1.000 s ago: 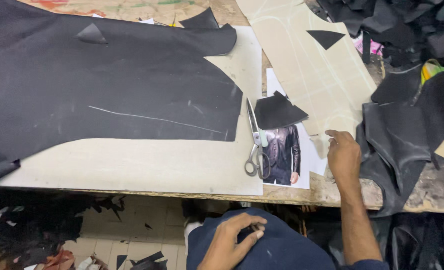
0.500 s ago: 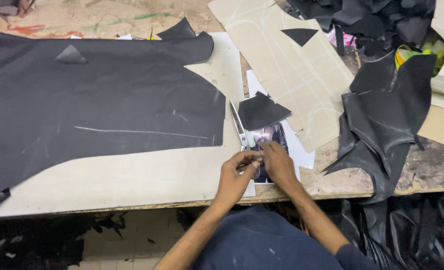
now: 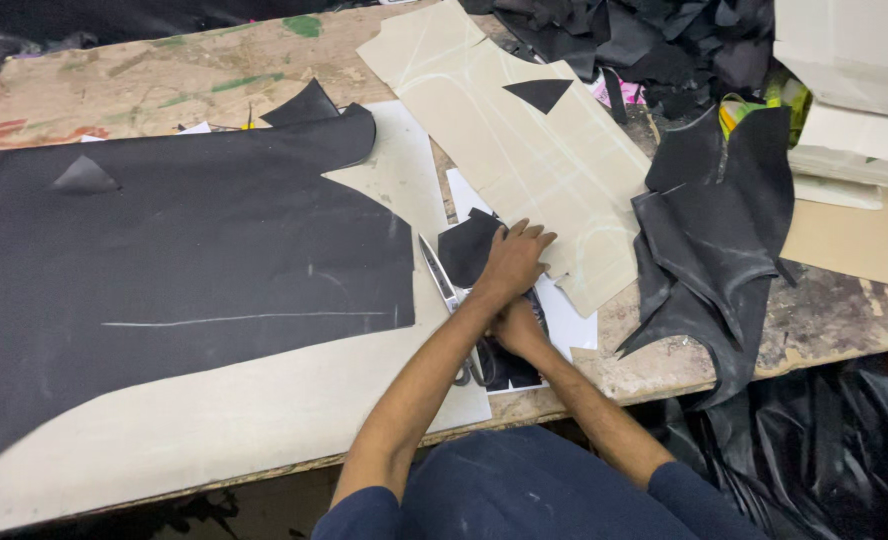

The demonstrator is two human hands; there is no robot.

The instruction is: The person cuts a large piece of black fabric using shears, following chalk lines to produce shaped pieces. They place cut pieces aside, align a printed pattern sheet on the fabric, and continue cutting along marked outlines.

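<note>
Your left hand point(image 3: 512, 262) lies flat, fingers spread, on a small black offcut point(image 3: 467, 247) beside the scissors point(image 3: 442, 280), while your right hand point(image 3: 517, 325) sits below it on a printed photo sheet point(image 3: 572, 322) near the tabletop point(image 3: 164, 80) front edge; can't tell whether its fingers grip anything. The offcut looks thin, light & floppy, so pinch it at a free edge w/ fingertips. The scissors are stiff metal, long axis running front-to-back, tips pointing away from you, handles hidden under your forearm.

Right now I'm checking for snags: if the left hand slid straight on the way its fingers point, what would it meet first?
The left hand points up and right; it would likely first meet the cream paper pattern right at its fingertips.
</note>
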